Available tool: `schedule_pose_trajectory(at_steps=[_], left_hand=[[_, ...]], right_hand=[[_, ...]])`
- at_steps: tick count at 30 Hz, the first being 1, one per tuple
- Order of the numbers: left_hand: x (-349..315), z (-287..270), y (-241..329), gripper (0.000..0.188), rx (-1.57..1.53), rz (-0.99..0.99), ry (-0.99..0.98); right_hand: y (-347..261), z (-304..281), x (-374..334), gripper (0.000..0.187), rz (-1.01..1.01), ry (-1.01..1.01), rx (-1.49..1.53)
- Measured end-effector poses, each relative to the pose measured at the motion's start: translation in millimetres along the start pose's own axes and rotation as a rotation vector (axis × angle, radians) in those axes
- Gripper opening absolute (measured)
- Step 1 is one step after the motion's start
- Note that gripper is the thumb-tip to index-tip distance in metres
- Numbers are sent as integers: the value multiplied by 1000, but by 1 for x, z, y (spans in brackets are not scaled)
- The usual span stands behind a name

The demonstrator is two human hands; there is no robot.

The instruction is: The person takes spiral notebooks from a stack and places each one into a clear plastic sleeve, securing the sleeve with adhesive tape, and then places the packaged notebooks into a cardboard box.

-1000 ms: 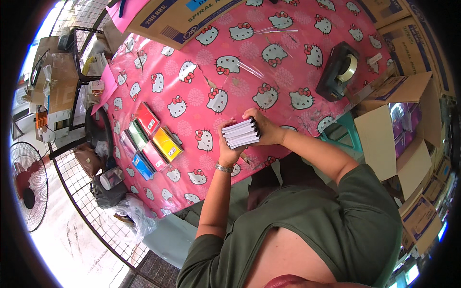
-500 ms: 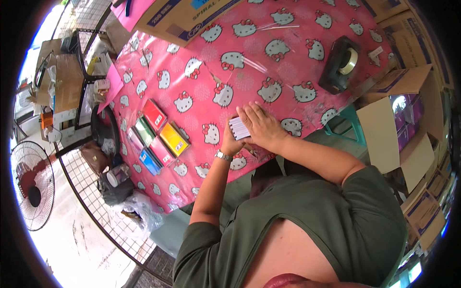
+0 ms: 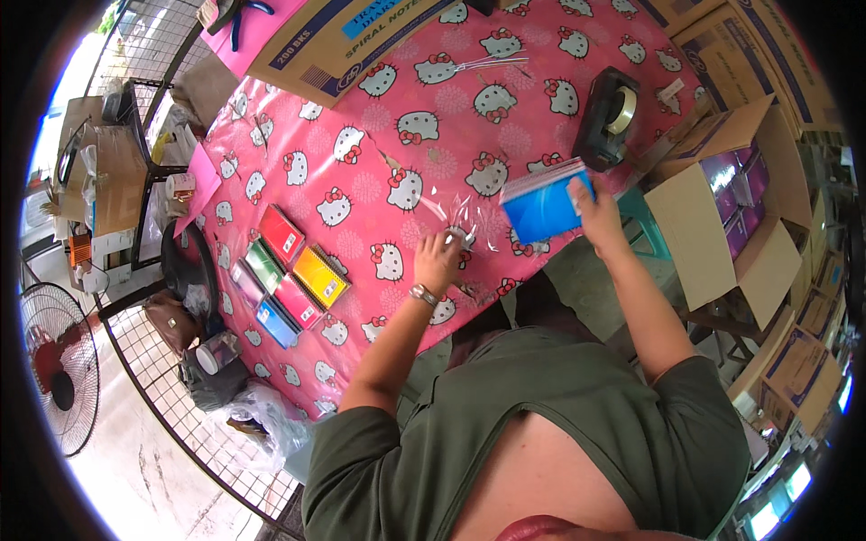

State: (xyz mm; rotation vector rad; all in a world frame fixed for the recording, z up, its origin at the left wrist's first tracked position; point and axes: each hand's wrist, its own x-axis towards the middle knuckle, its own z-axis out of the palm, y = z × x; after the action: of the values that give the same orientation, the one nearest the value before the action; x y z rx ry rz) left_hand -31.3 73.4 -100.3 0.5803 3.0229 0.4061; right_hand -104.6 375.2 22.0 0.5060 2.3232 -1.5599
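Right hand (image 3: 599, 218) clamped on blue notebooks (image 3: 543, 213), right of centre frame | left hand (image 3: 437, 263) at clear film (image 3: 464, 213), mid-frame, grip unclear | hands, together around notebooks moments ago, now apart: two-handed hold appears finished, freeing the left for the film

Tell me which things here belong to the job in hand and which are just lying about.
Likely part of the job:
blue notebooks, held in the right grip
clear plastic, at the left grip
coloured notebooks, grouped together

Seemingly just lying about:
tape dispenser, untouched
brown bag
fan
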Motion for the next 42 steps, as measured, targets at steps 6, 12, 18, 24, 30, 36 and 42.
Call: schedule_pose_trajectory(at_steps=[6,12,18,24,30,36,42], left_hand=[[-24,18,50,21,-58,-127,80],[-32,10,59,31,56,-90,11],[-44,10,60,44,74,-5,-21],[-48,-3,56,39,60,67,-96],[-36,-2,64,24,116,64,-71],[-28,-4,65,19,68,19,-59],[-16,-37,60,13,-81,-102,-126]], right_hand=[[9,69,20,84,239,23,381],[44,132,62,94,222,-28,-66],[19,143,69,86,267,-58,-263],[15,147,79,95,214,-157,-452],[21,163,75,91,55,74,-532],[19,160,64,79,150,176,-421],[8,101,25,61,-371,100,-425]])
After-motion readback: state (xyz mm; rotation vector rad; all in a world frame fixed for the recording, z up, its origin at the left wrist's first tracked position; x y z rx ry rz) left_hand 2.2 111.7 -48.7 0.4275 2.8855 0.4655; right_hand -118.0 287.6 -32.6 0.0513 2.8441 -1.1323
